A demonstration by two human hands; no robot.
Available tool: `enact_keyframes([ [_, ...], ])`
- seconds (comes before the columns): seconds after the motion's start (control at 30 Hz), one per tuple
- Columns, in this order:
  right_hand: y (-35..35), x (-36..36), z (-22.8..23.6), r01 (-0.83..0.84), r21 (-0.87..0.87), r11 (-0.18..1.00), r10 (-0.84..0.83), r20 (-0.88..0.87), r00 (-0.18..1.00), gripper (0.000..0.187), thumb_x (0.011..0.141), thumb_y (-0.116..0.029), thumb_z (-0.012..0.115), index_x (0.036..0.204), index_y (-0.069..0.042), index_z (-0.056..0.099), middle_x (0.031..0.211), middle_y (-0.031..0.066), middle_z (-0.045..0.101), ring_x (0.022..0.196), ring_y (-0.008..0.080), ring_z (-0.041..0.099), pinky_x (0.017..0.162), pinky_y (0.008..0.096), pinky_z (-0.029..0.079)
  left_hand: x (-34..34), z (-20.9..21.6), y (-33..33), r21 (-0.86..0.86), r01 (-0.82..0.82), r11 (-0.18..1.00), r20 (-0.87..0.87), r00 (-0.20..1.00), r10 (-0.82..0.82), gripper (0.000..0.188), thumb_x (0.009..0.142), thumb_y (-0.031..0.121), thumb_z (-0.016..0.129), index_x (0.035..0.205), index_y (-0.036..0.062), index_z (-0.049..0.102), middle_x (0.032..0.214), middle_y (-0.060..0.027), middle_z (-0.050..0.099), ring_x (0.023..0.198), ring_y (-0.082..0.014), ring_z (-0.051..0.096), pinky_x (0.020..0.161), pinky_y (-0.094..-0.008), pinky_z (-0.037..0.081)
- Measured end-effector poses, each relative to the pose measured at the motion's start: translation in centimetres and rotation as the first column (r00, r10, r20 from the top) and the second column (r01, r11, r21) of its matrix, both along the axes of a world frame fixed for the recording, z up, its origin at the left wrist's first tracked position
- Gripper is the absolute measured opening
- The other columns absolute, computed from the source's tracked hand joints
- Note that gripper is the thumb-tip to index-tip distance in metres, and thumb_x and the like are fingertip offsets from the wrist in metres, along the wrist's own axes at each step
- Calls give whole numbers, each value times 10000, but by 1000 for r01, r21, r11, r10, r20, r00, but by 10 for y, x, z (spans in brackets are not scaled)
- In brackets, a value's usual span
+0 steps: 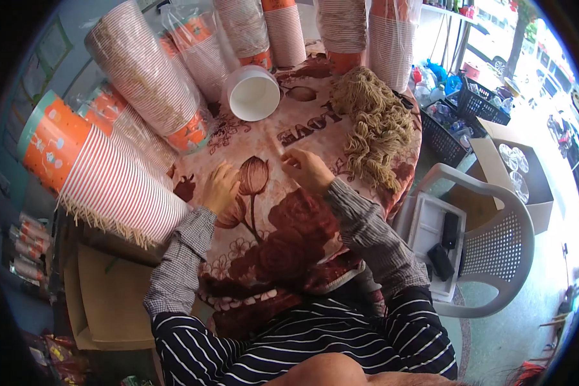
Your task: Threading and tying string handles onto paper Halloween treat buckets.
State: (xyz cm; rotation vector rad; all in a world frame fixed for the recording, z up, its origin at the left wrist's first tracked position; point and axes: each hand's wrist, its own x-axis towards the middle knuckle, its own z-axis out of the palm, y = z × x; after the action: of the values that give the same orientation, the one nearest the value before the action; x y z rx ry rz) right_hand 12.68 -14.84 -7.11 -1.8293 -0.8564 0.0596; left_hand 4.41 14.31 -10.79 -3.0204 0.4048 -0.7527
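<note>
Beyond half-open, seemingly empty left fingers [226, 172] and right fingers [294, 156], the round white paper tub [253, 94] looks light; grip its rim.

Sev. rear cup stacks [345, 29] cut off @ top.

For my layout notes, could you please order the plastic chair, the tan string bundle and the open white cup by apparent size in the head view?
Largest to smallest:
1. plastic chair
2. tan string bundle
3. open white cup
</note>
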Motion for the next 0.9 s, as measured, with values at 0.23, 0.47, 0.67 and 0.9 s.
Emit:
enact_keyframes([
  [0.23,56,83,-64,203,107,973,-196,-74,978,207,850,-150,616,986,6,612,772,92,658,653,160,642,590,299,514,69,-51,11,-579,-63,813,-2,997,76,350,829,131,663,1142,6,570,1054,-156,619,988,-284,608,856,-365,492],
  [0.47,61,74,-63,62,69,996,-43,-251,967,203,850,-150,602,988,-4,631,777,133,663,670,217,655,617,335,519,140,-41,46,-704,-192,683,-24,968,248,453,856,191,678,1250,33,520,1042,-124,639,904,-203,627,790,-320,513],
  [0.67,62,79,-66,71,-90,993,-76,-60,995,257,838,-204,607,1016,-20,628,871,190,673,820,319,663,725,393,513,217,-10,49,-708,-145,691,230,878,419,492,807,186,710,1229,25,515,1042,-137,621,895,-239,620,779,-349,511],
  [0.9,58,81,-67,49,-88,995,-57,-88,994,265,830,-201,619,1022,-18,624,903,199,672,870,356,647,767,419,507,258,-9,49,-716,-237,656,219,817,534,238,763,181,744,882,37,597,777,-113,663,714,-282,649,659,-391,501],
])
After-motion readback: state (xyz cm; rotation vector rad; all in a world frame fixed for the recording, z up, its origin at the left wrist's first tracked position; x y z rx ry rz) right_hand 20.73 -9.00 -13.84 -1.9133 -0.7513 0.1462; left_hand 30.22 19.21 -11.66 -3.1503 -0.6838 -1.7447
